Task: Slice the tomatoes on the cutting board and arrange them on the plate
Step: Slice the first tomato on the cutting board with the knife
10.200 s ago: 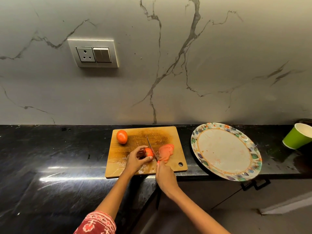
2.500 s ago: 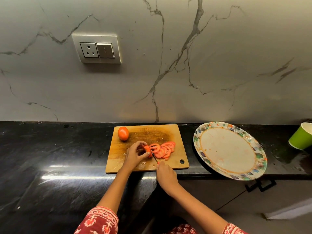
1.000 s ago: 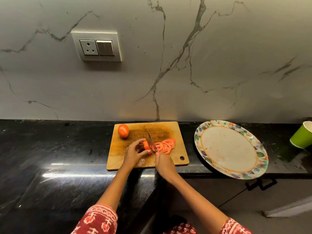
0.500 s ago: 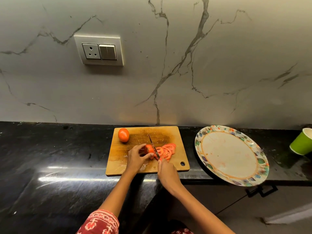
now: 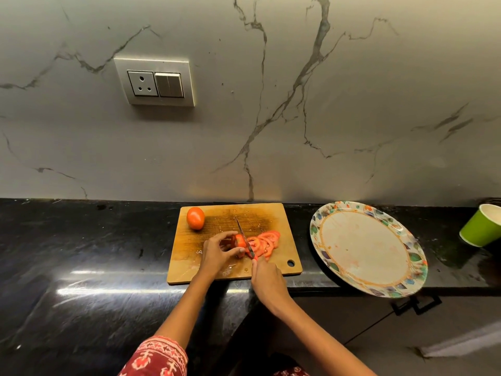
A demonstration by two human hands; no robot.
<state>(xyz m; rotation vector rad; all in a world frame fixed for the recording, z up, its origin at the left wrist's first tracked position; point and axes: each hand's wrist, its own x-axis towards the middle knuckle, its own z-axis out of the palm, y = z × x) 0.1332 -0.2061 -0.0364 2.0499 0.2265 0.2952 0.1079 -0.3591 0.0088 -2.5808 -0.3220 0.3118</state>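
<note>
A wooden cutting board (image 5: 276, 215) lies on the black counter. My left hand (image 5: 217, 253) pinches the remaining piece of a tomato (image 5: 239, 240) on the board. My right hand (image 5: 267, 278) grips a knife (image 5: 244, 236) whose blade stands against that piece. Several cut slices (image 5: 264, 241) lie fanned out just right of the blade. A whole tomato (image 5: 195, 217) sits at the board's far left corner. The round patterned plate (image 5: 406, 283) lies to the right of the board with no slices on it.
A green paper cup (image 5: 481, 226) stands at the far right of the counter. The plate juts over the counter's front edge. A marble wall with a socket and switch panel (image 5: 155, 82) rises behind.
Over ten seconds the pile of slices has grown and the piece under my left hand has shrunk. In the last second the knife keeps working at the same spot.
</note>
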